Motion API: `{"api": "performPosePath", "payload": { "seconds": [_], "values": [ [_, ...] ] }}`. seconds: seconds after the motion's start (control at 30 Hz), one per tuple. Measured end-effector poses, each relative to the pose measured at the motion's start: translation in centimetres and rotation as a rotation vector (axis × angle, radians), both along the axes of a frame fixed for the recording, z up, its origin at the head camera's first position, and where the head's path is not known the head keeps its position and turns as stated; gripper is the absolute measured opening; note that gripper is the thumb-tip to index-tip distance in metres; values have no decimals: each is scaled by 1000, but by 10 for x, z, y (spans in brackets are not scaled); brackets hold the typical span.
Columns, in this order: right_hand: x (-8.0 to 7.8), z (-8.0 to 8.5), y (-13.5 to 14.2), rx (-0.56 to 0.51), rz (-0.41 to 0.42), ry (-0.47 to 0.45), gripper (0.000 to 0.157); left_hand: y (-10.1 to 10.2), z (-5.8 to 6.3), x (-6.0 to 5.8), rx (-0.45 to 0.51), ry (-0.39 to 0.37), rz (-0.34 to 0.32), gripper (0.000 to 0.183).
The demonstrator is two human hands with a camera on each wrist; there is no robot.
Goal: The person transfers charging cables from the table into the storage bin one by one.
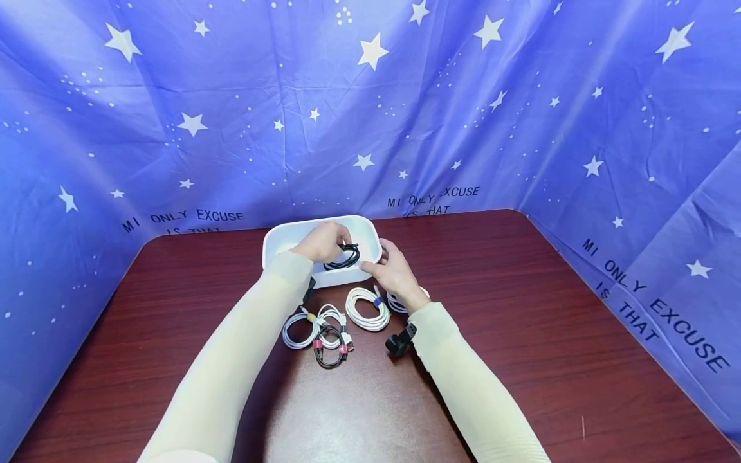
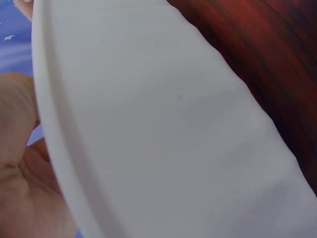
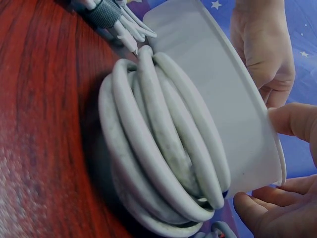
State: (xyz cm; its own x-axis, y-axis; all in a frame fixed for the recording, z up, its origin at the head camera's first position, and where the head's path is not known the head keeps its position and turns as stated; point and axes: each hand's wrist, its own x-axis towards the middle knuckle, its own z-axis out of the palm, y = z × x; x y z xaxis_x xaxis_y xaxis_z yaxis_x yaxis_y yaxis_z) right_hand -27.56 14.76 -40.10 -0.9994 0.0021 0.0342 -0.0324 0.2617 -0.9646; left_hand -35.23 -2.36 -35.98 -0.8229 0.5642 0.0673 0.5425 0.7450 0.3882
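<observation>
A white plastic bin (image 1: 283,233) sits toward the back of the table. Reaching over its near wall, my left hand (image 1: 325,240) pinches a coiled black cable (image 1: 346,258) inside it. My right hand (image 1: 398,271) grips the bin's right end, thumb at the rim and fingers along the outside. In the right wrist view, the right hand's fingers (image 3: 277,210) lie against the bin wall (image 3: 218,79), and the left hand (image 3: 265,49) is beyond the rim. The left wrist view is mostly bin wall (image 2: 163,119), hiding the cable; part of the left hand (image 2: 25,188) shows beside it.
In front of the bin lie a white cable coil (image 1: 354,313) with a blue tie, a white coil (image 1: 285,335) with a yellow tie, another white cable (image 1: 330,308) and a black cable (image 1: 329,366) with pink ties. One more white coil (image 1: 395,304) is partly behind my right wrist.
</observation>
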Motion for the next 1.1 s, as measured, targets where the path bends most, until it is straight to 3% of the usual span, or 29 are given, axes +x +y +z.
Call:
{"api": "performPosePath", "payload": {
  "seconds": [1.1],
  "values": [
    [0, 0, 0, 7, 4, 6, 72, 12, -13, -1, -134, -66, 27, 23]
  ]
}}
